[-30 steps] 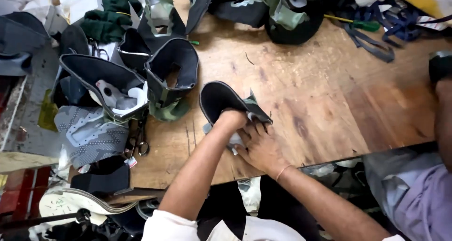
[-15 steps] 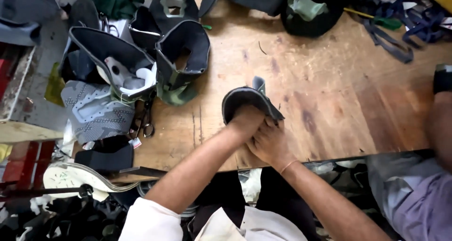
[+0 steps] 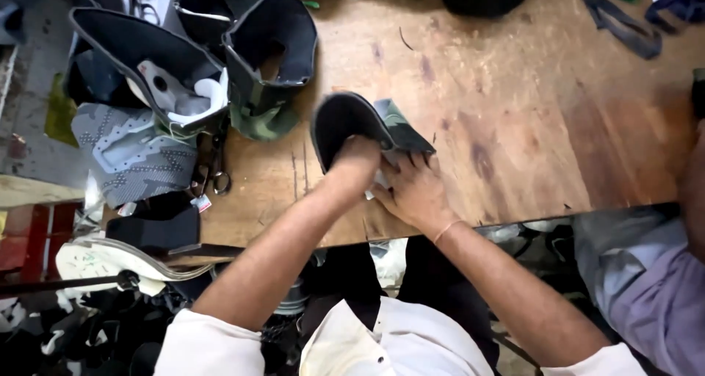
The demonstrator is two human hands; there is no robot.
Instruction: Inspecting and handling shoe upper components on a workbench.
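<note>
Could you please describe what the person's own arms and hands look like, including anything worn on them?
Both forearms are bare, with short white sleeves ending near the elbows. The left hand shows no ring, watch or glove. The right hand is also ungloved, and a thin pale band circles its wrist. No tattoos or other markings can be made out on either arm.

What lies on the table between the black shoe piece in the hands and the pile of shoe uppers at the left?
Head view: only bare wooden table separates the black shoe piece from the pile of shoe uppers.
</note>
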